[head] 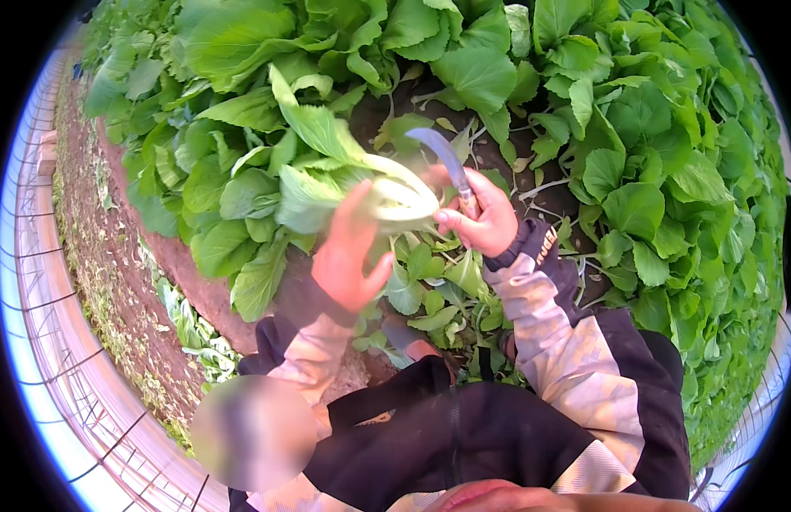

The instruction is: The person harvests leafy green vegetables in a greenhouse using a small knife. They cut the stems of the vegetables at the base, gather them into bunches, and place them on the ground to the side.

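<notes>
My right hand (488, 214) grips the handle of a small curved harvesting knife (441, 148), its hooked blade pointing up and left. The thumb of that hand is at the pale base of a cut leafy green (405, 198), which looks like a mustard green or Chinese cabbage. Its broad leaves spread to the upper left, blurred by motion. My left hand (352, 253), also blurred, overlaps the lower side of the leaves with the thumb spread away; whether its fingers hold the plant cannot be told.
Dense leafy greens (638, 211) stand ahead and to the right. Fallen leaves and stalks (536, 189) lie on dark soil between them. At left run a bare soil path (130, 256), a pile of trimmed leaves (206, 349) and a curved, ribbed greenhouse wall (43, 307).
</notes>
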Demonstrator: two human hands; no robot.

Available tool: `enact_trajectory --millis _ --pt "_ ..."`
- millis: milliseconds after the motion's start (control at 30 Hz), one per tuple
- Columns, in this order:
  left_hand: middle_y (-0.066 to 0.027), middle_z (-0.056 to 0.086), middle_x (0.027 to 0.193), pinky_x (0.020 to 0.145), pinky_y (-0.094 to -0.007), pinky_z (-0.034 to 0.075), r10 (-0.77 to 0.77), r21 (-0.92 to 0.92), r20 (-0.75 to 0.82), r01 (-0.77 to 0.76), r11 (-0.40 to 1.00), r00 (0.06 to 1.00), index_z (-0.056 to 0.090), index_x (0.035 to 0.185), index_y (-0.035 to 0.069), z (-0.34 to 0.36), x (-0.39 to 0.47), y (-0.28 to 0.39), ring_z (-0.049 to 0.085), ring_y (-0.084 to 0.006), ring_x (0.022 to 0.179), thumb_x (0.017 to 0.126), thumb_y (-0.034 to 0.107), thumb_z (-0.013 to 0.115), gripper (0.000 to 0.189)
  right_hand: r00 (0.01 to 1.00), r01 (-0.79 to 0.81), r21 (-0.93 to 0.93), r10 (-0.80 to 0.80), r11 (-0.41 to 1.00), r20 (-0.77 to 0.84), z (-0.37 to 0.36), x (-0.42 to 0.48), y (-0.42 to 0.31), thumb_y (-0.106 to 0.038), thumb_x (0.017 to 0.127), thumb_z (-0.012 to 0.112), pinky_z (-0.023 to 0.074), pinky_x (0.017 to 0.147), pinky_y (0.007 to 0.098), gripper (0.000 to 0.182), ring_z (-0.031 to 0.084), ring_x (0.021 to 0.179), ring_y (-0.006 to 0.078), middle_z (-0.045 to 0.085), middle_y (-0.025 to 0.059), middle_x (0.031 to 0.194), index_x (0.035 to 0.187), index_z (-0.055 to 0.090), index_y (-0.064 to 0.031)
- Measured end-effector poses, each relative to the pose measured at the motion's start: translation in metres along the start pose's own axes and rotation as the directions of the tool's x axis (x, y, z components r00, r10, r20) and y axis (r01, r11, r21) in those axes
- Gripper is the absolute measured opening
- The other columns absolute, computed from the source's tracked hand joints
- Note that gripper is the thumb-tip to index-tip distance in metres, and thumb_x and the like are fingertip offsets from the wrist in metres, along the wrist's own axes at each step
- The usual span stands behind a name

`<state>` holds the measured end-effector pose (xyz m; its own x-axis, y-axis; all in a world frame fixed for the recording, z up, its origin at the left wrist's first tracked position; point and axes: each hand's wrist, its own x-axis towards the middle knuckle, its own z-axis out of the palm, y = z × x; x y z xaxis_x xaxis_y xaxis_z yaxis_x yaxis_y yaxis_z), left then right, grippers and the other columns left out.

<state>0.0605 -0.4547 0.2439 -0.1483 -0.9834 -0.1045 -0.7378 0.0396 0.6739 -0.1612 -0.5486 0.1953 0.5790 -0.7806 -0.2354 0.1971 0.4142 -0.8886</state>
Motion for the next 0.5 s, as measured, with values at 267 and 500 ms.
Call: enact_trajectory --millis 267,500 --pt "-0.0203 0.03 0.149 0.058 -0.022 0.054 -0.183 -0.357 -0.087 0.141 0.923 0.979 0.056 0.125 -0.007 -0.009 -0.052 0.068 0.067 -0.0176 0.089 0.078 0.0 0.069 0.05 0.864 0.325 -0.695 -0.501 0.642 -0.059 0.036 -0.058 -0.062 -0.003 0.076 0.08 0.0511 0.06 0.0288 0.019 0.063 0.066 0.0155 0.061 0.0074 0.074 0.083 0.063 -0.0011" --pt "-0.0156 0.037 0.147 0.07 -0.0264 0.053 -0.111 -0.799 0.201 0.229 0.556 0.973 0.061 0.119 -0.008 -0.02 -0.067 0.067 0.064 -0.0151 0.091 0.087 0.01 0.068 0.037 0.882 0.252 -0.368 -0.056 0.895 0.468 0.023 -0.043 -0.079 -0.016 0.074 0.085 0.0488 0.072 0.0249 0.051 0.06 0.09 0.0096 0.063 0.0067 0.112 0.117 0.064 0.0"
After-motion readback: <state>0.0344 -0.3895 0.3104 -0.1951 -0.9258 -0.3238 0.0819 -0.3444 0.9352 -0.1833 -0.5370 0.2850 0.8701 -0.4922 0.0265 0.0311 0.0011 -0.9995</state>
